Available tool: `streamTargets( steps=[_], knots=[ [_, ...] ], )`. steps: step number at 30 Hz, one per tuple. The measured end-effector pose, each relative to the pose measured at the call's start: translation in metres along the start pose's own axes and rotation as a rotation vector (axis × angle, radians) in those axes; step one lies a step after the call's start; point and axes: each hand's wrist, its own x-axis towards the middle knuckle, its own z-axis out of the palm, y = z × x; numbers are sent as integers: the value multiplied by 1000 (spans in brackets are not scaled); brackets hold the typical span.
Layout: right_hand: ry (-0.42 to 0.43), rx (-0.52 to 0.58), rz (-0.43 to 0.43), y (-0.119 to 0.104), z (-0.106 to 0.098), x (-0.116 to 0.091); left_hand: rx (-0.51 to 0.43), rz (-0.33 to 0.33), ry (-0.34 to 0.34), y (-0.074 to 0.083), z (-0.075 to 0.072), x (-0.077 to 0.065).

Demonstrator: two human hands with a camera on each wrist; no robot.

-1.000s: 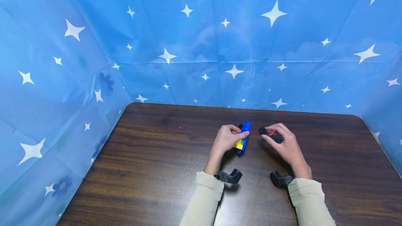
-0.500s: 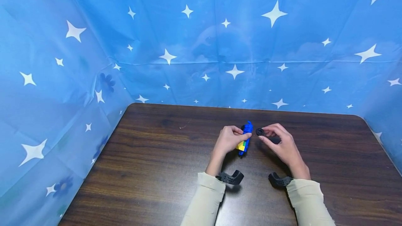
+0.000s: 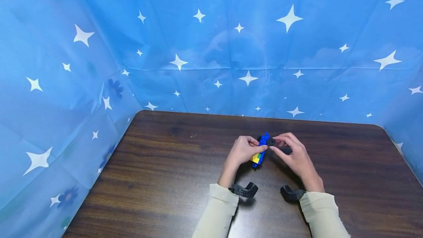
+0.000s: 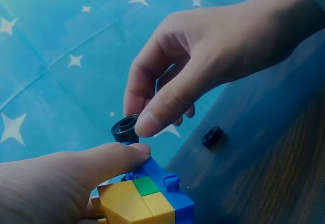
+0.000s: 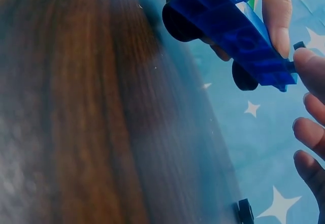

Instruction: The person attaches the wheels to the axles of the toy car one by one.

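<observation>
Currently, a black wheel (image 4: 123,131) is pinched between the thumb and fingers of the right hand (image 3: 295,157), close against one end of a blue toy vehicle (image 5: 234,37). The vehicle, topped with yellow blocks (image 4: 123,203) and a green block (image 4: 145,186), is gripped by the left hand (image 3: 242,150) above the table (image 3: 158,179). A loose wheel (image 4: 212,137) is seen lying beyond.

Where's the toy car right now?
Head view, right of centre: the toy car is held in the left hand, its far end beside the wheel the right hand pinches.
</observation>
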Motion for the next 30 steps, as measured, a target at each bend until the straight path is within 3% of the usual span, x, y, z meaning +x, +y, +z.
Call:
streamTargets(
  steps=[13, 23, 30],
  knots=[
    [3, -20, -35, -2, 0, 0, 34, 36, -22, -1, 0, 1],
    [-31, -40, 1, -4, 0, 0, 55, 35, -36, -1, 1, 1],
    [-31, -57, -57, -3, 1, 0, 63, 48, -35, 0, 0, 0]
  ],
)
